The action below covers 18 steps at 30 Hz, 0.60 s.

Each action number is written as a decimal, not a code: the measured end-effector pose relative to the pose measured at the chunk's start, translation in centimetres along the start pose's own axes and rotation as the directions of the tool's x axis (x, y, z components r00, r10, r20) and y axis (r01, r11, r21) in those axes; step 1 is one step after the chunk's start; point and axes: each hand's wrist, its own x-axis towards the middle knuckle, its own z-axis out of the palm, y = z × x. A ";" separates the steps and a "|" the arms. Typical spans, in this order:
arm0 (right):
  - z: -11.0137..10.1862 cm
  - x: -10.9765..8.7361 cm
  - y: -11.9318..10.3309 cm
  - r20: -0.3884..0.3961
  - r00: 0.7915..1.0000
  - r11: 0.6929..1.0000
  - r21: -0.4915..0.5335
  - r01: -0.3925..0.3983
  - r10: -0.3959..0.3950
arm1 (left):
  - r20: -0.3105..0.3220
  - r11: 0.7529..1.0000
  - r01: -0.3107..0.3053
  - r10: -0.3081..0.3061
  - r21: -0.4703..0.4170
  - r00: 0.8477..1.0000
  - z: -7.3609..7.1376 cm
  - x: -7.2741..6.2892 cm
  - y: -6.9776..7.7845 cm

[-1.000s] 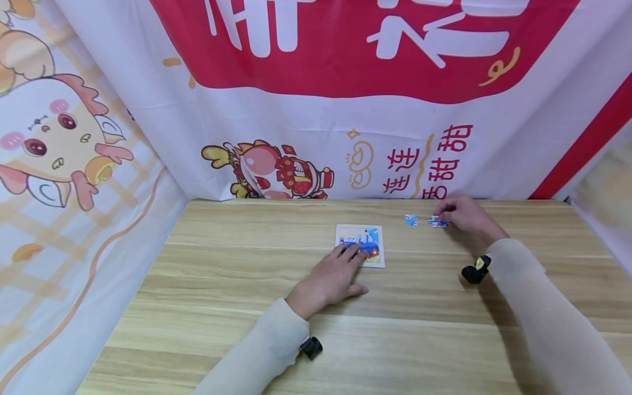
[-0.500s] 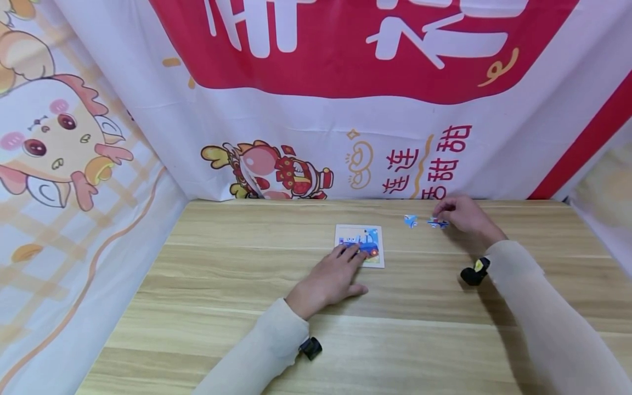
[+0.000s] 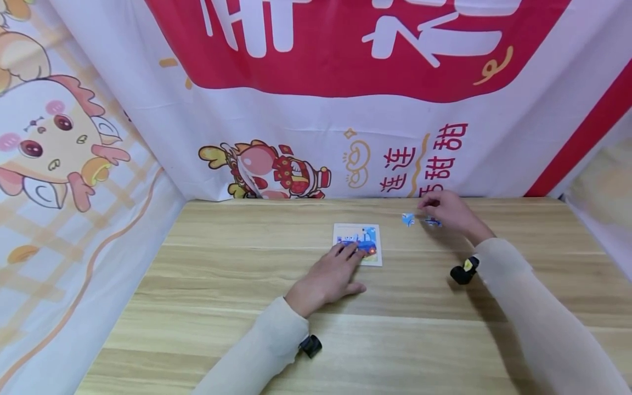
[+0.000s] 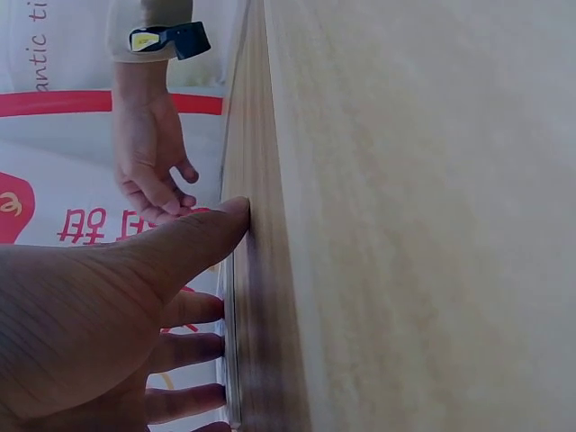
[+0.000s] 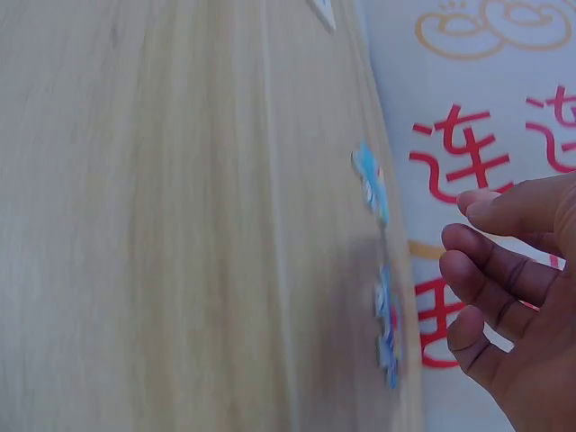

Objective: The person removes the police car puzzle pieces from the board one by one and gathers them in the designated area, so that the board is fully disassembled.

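A square puzzle board with a blue vehicle picture lies near the far side of the table. The straight fingers of my left hand rest on its lower part and cover some of the picture. To the right lie two loose jigsaw pieces: a light-blue one and a darker blue one, partly hidden under my right hand. That hand hovers above them. In the right wrist view its loosely bent fingers hold nothing, and both pieces lie on the table, apart from the hand.
The wooden table ends at the back against a hanging white and red printed cloth. Another printed cloth hangs along the left side. Black cameras are strapped to both wrists.
My right hand has come off the darker blue piece and shifted a little left, toward the light-blue one. My left hand stays on the board. The head view has shifted slightly.
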 end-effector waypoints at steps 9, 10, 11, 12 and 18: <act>0.9 0.4 -2.0 0.038 0.997 0.998 0.020 0.062 -0.063 | -0.007 1.000 -0.006 0.006 0.007 1.000 -0.2 0.1 0.2; 1.1 0.4 -2.2 0.042 0.997 0.998 0.017 0.063 -0.064 | -0.007 1.000 -0.006 0.006 0.005 1.000 -0.2 0.1 0.2; 1.2 0.5 -2.4 0.046 0.997 0.998 0.012 0.064 -0.065 | -0.005 1.000 -0.008 0.008 0.001 1.000 -0.2 0.1 0.2; 1.4 0.5 -2.6 0.052 0.997 0.998 0.010 0.064 -0.065 | -0.009 1.000 -0.011 0.011 0.001 1.000 -0.2 0.1 0.2; 2.3 0.8 -3.8 0.090 0.991 0.995 0.013 0.098 -0.099 | -0.024 1.000 -0.027 0.026 -0.005 0.999 -0.4 0.1 0.2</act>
